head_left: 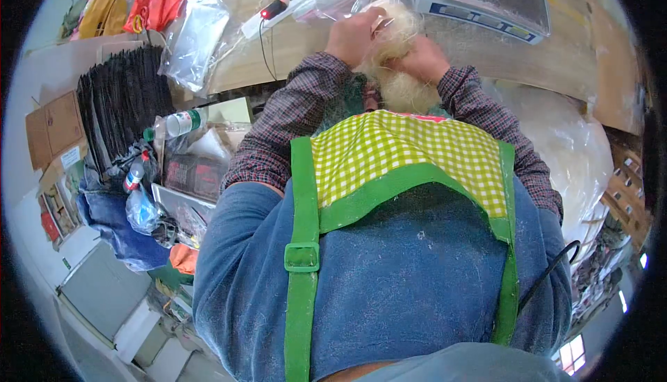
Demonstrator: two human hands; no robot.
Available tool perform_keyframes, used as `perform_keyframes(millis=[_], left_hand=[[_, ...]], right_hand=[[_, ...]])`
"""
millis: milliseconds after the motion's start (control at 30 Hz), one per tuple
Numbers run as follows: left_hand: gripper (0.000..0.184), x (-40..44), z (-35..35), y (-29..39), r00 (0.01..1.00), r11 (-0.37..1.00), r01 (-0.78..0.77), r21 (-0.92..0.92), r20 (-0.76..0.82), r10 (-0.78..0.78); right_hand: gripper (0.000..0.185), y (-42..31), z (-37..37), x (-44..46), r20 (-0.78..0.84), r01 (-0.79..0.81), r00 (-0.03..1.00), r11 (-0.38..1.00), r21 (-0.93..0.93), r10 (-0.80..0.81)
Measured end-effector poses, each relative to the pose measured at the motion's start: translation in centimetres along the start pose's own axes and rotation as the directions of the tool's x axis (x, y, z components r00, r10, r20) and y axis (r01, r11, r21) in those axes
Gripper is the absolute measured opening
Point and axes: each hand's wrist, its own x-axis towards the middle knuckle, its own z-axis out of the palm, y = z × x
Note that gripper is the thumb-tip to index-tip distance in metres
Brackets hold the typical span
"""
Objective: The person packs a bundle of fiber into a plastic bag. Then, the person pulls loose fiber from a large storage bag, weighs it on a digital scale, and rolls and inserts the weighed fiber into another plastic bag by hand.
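Observation:
A clump of pale blond, wispy fibre (397, 26), like hair or wool, lies between my two hands at the table's front edge. My left hand (353, 36) has its fingers closed on the clump's upper left side. My right hand (422, 59) is curled around its middle, with the fingertips partly hidden in the strands. A lower tuft of the same fibre (408, 94) hangs beneath my right hand, above the checked apron (410, 147). Whether a small tool is inside the fibre I cannot make out.
A shallow grey-blue box (479, 29) with loose fibres on top stands at the right. Clear plastic bags (198, 34) and a power strip (278, 12) with a cable lie left. Bottles (182, 123) and dark stacked material (125, 107) sit beside the table. A large plastic sack (566, 149) is at right.

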Motion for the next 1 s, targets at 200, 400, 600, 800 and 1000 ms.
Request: perform_keyframes(millis=[200, 400, 600, 800, 1000], left_hand=[[0.018, -2.5, -0.8, 2.5, 0.983, 0.975, -0.167, 0.147, -0.050, 0.176], [0.019, -4.5, -1.4, 3.4, 0.986, 0.999, -0.030, -0.017, -0.163, 0.027], [0.023, -4.2, -2.2, 7.5, 0.984, 0.999, -0.029, -0.028, -0.174, 0.024], [0.023, -6.8, -1.8, 11.9, 0.957, 0.994, -0.107, 0.026, -0.267, 0.110], [0.017, -9.1, -0.4, 11.7, 0.847, 0.977, 0.156, 0.142, -0.528, -0.059]], right_hand=[[0.050, -2.4, -0.4, -1.3, -0.029, -0.081, 0.997, 0.956, -0.280, 0.076], [0.064, -3.6, -1.0, -3.6, -0.125, 0.054, 0.984, 0.885, -0.462, -0.126], [0.062, -2.3, -2.8, -4.7, -0.037, 0.389, 0.870, 0.732, -0.559, -0.491], [0.057, -1.3, -4.9, -6.3, -0.033, 0.461, 0.884, 0.880, -0.115, -0.467], [0.057, -1.2, -5.5, -7.8, 0.029, 0.345, 0.938, 0.938, -0.024, -0.345]])
